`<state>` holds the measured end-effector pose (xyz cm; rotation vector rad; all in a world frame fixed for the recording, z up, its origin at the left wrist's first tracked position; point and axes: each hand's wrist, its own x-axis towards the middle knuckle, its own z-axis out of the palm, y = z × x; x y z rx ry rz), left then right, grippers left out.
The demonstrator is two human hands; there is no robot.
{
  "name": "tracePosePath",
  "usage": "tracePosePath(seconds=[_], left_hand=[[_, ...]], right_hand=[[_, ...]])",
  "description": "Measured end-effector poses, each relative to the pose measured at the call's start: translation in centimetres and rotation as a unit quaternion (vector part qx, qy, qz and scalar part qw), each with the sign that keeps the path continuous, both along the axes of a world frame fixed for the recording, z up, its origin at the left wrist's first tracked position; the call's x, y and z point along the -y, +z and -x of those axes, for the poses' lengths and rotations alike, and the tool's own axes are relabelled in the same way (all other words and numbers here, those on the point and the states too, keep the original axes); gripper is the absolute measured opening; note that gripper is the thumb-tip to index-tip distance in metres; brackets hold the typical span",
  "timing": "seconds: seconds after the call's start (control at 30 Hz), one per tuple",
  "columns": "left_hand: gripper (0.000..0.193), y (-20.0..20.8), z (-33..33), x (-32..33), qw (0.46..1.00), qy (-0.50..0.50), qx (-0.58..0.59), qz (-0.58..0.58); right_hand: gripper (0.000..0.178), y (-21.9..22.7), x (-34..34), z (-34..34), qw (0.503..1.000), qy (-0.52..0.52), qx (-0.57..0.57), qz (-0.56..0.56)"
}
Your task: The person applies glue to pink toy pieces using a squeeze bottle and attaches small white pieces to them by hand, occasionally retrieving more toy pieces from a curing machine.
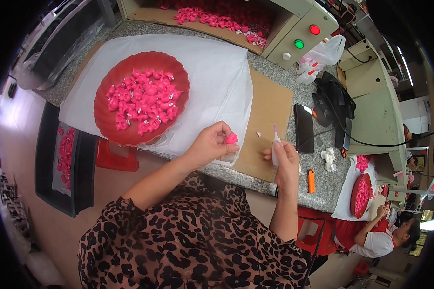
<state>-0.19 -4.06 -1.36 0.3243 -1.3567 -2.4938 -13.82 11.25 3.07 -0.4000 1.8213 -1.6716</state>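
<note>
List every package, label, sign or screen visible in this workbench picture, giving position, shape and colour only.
Dark rectangular phone screen: flat on the speckled counter, right of the brown cardboard sheet.
Clear plastic bag: crumpled at the counter's far right, beside the beige control box.
Open cardboard box: far edge, holding pink pieces.

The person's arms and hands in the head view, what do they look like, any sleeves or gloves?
Both hands, left hand and right hand, are bare: no gloves, and no rings or watch that I can make out. The forearms are uncovered. A leopard-print garment, brown with black spots, covers the shoulders and upper arms, ending in short sleeves.
</note>
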Motion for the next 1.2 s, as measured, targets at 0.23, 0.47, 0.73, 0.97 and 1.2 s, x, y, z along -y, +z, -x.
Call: tracePosePath(seconds=[0.23, 0.47, 0.73, 0.97, 1.2], left_hand=[[0.018, 0.1, -0.1, 0.0, 0.999, -0.021, -0.031, -0.030], [0.018, -0.7, -0.2, 0.1, 0.998, -0.042, -0.042, -0.006], [0.016, -0.6, -0.1, 0.1, 0.998, -0.025, -0.057, 0.000], [0.012, -0.7, -0.2, 0.3, 0.997, -0.039, -0.046, 0.045], [0.020, -0.2, -0.1, -0.3, 0.999, 0.010, -0.018, 0.034]], right_hand=[[0.022, -1.5, 2.7, 0.6, 0.940, -0.014, -0.291, -0.175], [0.018, -2.6, 3.1, 1.2, 0.885, 0.041, -0.411, -0.213], [0.018, -2.5, 2.3, 2.1, 0.967, -0.046, -0.205, -0.145], [0.032, -2.7, 3.7, 0.2, 0.885, -0.012, -0.359, -0.297], [0.017, -0.8, 3.2, -1.7, 0.997, 0.007, -0.066, -0.041]])
